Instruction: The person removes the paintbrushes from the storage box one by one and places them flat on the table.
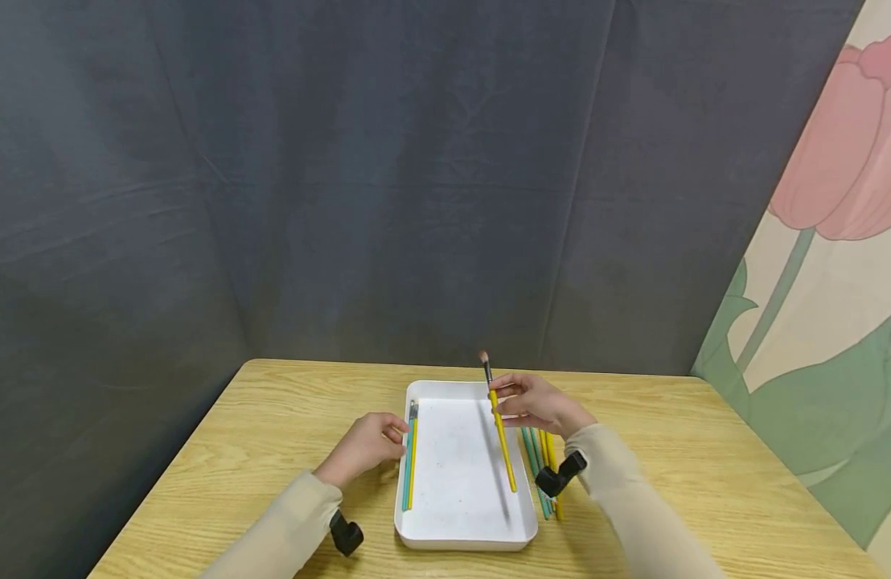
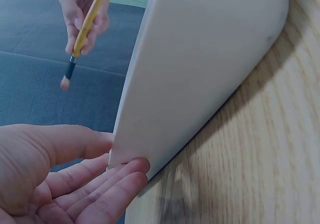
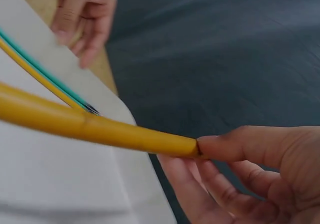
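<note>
Holding with the right hand point(image 1: 538, 402) a thick yellow paintbrush point(image 1: 502, 442), pinched between thumb and fingers, slantwise above the right part of a white rectangular tray point(image 1: 453, 474); with bristles point(image 1: 484, 356) toward the dark curtain point(image 1: 416, 241) and handle end toward the near side. For doing this well, seems best to pinch the handle just behind the ferrule point(image 1: 487, 373), away from the soft hair, without squeezing hard. Before any lowering, advisable to turn the handle parallel to the tray's long sides and to watch its near end, perhaps first to bump. Better also not to sweep with the right sleeve point(image 1: 626, 482) over the teal-handled brushes point(image 1: 531, 458) and yellow-handled brushes point(image 1: 551, 450), lying just beside the tray on the wood-grain table point(image 1: 286, 450).

With the left hand point(image 1: 376, 444), pinching lightly the tray's left edge, with thumb at the rim and curved fingers on the outer wall; useful against sliding, if not lifting. Just inside this edge, a teal paintbrush point(image 1: 406, 474) and a slim yellow paintbrush point(image 1: 413, 462), side by side; better not to disturb.

In pose, reaching diagonally inward from both lower corners, with right wrist at the tray's right side and left wrist outside its left.
</note>
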The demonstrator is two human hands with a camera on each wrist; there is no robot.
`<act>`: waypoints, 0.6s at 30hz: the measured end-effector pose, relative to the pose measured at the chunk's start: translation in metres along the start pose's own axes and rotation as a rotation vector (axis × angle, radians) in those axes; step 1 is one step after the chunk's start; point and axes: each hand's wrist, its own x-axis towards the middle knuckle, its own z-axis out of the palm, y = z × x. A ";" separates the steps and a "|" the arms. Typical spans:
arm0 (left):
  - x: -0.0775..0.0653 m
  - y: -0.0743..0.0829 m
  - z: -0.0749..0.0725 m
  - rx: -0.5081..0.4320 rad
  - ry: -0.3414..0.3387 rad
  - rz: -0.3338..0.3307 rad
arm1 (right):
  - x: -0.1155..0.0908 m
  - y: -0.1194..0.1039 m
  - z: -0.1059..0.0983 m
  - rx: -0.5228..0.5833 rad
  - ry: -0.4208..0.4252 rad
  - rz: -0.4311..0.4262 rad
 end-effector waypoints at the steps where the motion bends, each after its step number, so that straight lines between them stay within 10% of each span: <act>1: 0.000 0.000 0.000 0.000 0.000 0.000 | -0.003 -0.001 -0.005 0.001 0.003 -0.003; 18: -0.003 0.003 0.000 0.008 0.009 -0.001 | -0.037 0.001 -0.061 -0.160 0.105 0.008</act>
